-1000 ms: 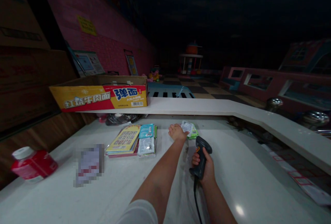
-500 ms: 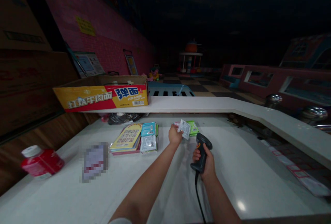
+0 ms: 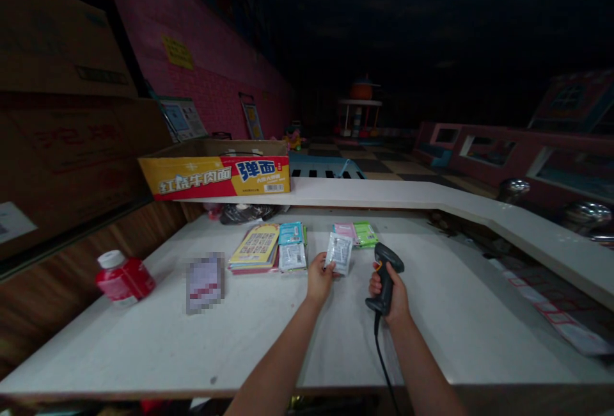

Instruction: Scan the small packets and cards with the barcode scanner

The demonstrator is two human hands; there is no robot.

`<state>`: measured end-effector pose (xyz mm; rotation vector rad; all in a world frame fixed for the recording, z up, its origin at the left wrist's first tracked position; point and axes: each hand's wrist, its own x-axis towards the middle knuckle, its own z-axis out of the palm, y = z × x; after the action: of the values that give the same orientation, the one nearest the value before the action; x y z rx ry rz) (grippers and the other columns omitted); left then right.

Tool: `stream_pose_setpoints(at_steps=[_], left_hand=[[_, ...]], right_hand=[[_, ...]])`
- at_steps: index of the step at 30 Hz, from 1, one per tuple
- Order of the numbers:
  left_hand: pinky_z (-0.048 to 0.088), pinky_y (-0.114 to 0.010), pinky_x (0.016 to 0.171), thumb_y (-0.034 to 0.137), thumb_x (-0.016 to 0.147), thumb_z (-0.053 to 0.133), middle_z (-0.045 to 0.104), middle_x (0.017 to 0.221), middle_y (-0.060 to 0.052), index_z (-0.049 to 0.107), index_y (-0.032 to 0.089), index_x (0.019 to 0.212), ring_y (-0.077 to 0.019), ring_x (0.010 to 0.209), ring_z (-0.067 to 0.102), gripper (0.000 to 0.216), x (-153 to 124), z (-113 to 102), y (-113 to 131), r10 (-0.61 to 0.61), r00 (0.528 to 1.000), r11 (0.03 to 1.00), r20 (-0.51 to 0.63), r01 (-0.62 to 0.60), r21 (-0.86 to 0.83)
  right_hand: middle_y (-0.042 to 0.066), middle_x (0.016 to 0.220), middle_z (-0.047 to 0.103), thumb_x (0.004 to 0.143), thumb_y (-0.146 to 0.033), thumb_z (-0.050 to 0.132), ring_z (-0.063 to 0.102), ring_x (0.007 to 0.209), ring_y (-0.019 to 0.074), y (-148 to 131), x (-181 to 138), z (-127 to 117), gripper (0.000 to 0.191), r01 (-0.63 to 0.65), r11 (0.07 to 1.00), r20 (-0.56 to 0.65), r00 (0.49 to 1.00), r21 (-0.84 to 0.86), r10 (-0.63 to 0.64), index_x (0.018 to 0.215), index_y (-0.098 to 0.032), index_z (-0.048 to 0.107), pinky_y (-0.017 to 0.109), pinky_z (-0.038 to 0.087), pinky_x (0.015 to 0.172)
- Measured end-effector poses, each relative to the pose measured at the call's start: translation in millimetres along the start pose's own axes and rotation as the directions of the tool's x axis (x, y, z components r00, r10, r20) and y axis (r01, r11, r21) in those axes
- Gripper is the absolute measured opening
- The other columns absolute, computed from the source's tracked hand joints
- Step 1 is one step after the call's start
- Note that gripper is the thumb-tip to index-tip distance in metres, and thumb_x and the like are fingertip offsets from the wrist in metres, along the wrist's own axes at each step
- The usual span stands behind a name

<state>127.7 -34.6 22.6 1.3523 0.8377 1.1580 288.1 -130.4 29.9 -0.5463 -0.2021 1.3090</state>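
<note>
Between the thumb and fingers of my left hand (image 3: 320,280) is a silvery-white packet (image 3: 339,253) with small print, held up over the white counter (image 3: 268,339). My right hand (image 3: 394,296) is wrapped round the handle of a dark grey barcode scanner (image 3: 385,281), its head tilted up and its cable running down towards me. Just beyond the packet lie a pink packet (image 3: 344,231) and a green packet (image 3: 365,235). To the left sit a stack of booklets with a yellow cover (image 3: 256,243) and a pile of blue-and-white packets (image 3: 292,249).
A red bottle with a white cap (image 3: 125,278) and a blurred-out item (image 3: 205,283) stand at the left. A yellow-and-red noodle carton (image 3: 215,176) rests on the raised white ledge (image 3: 364,191). Brown cardboard boxes (image 3: 86,147) are stacked far left.
My left hand has drawn the silvery-white packet nearer to me, off the pink and green packets. The scanner stays in my right hand. The view has shifted slightly left.
</note>
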Motion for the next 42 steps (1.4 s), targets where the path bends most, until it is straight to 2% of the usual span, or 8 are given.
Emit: stream_pose_setpoints(at_steps=[8, 15, 21, 28, 31, 34, 37, 42], left_hand=[[0.058, -0.033, 0.068, 0.048, 0.058, 0.083, 0.064, 0.075, 0.0, 0.053, 0.017, 0.076, -0.0155, 0.071, 0.063, 0.046, -2, -5, -1, 0.006, 0.998, 0.956, -0.057, -0.022, -0.294], [0.054, -0.037, 0.089, 0.027, 0.053, 0.089, 0.071, 0.094, -0.002, 0.06, 0.019, 0.091, -0.0153, 0.086, 0.067, 0.049, -9, 8, 7, -0.169, 0.984, 0.742, 0.058, 0.166, -0.65], [0.053, -0.036, 0.092, 0.019, 0.056, 0.088, 0.074, 0.099, -0.006, 0.067, 0.016, 0.089, -0.0172, 0.09, 0.069, 0.04, -10, 32, 7, -0.19, 0.975, 0.625, 0.116, 0.211, -0.752], [0.054, -0.036, 0.091, 0.017, 0.056, 0.086, 0.075, 0.092, -0.009, 0.07, 0.01, 0.089, -0.02, 0.085, 0.072, 0.037, -12, 34, 4, -0.243, 0.97, 0.709, 0.026, 0.196, -0.677], [0.054, -0.039, 0.089, 0.022, 0.056, 0.087, 0.075, 0.094, -0.008, 0.068, 0.014, 0.095, -0.0211, 0.086, 0.072, 0.044, -13, 36, 3, -0.205, 0.979, 0.723, -0.009, 0.145, -0.676], [0.054, -0.038, 0.089, 0.026, 0.056, 0.088, 0.074, 0.098, -0.007, 0.067, 0.016, 0.097, -0.0212, 0.089, 0.071, 0.047, -13, 37, 3, -0.185, 0.982, 0.719, -0.033, 0.112, -0.686], [0.052, -0.035, 0.091, 0.028, 0.058, 0.086, 0.074, 0.097, -0.008, 0.067, 0.016, 0.096, -0.0203, 0.092, 0.07, 0.044, -14, 39, 3, -0.165, 0.985, 0.717, -0.042, 0.091, -0.691], [0.052, -0.032, 0.084, 0.03, 0.061, 0.084, 0.074, 0.091, -0.008, 0.07, 0.015, 0.096, -0.0196, 0.086, 0.07, 0.041, -14, 40, 0, -0.125, 0.99, 0.738, -0.061, 0.052, -0.673]], right_hand=[[-0.006, 0.055, 0.051, 0.068, -0.036, 0.08, 0.045, 0.041, 0.005, 0, -2, -3, 0.032, 0.034, 0.999, -0.014, 0.999, 0.039, -0.033, 0.083, -0.017, 0.058, 0.014, 0.04, 0.037], [-0.007, 0.054, 0.049, 0.07, -0.04, 0.077, 0.044, 0.04, 0.0059, 1, 3, 0, 0.031, 0.029, 1.0, 0.02, 0.999, -0.01, -0.029, 0.083, -0.02, 0.057, 0.015, 0.038, 0.036], [-0.007, 0.055, 0.048, 0.07, -0.037, 0.077, 0.046, 0.041, 0.0058, -2, 1, 1, 0.03, 0.016, 0.999, 0.009, 1.0, 0.03, -0.016, 0.082, -0.018, 0.057, 0.014, 0.04, 0.037], [-0.006, 0.052, 0.049, 0.069, -0.036, 0.078, 0.043, 0.041, 0.0044, -4, -8, 10, 0.029, -0.001, 0.998, -0.035, 0.999, 0.058, 0.003, 0.08, -0.018, 0.058, 0.011, 0.038, 0.037], [-0.006, 0.05, 0.051, 0.068, -0.039, 0.079, 0.043, 0.04, 0.0048, -4, -15, 21, 0.032, 0.035, 0.999, -0.103, 0.994, -0.039, -0.039, 0.079, -0.017, 0.058, 0.012, 0.038, 0.036], [-0.005, 0.048, 0.054, 0.062, -0.046, 0.082, 0.044, 0.038, 0.0064, -3, -30, 39, 0.041, 0.063, 0.962, -0.141, 0.985, -0.264, -0.103, 0.08, -0.018, 0.058, 0.015, 0.037, 0.035], [-0.004, 0.05, 0.057, 0.061, -0.051, 0.082, 0.047, 0.036, 0.0086, 2, -56, 60, 0.05, 0.106, 0.87, -0.053, 0.987, -0.482, -0.149, 0.088, -0.017, 0.059, 0.018, 0.037, 0.034], [-0.004, 0.05, 0.058, 0.068, -0.061, 0.073, 0.051, 0.035, 0.0119, 21, -107, 83, 0.056, 0.013, 0.721, 0.025, 1.0, -0.692, 0.006, 0.096, -0.017, 0.056, 0.021, 0.039, 0.033]])
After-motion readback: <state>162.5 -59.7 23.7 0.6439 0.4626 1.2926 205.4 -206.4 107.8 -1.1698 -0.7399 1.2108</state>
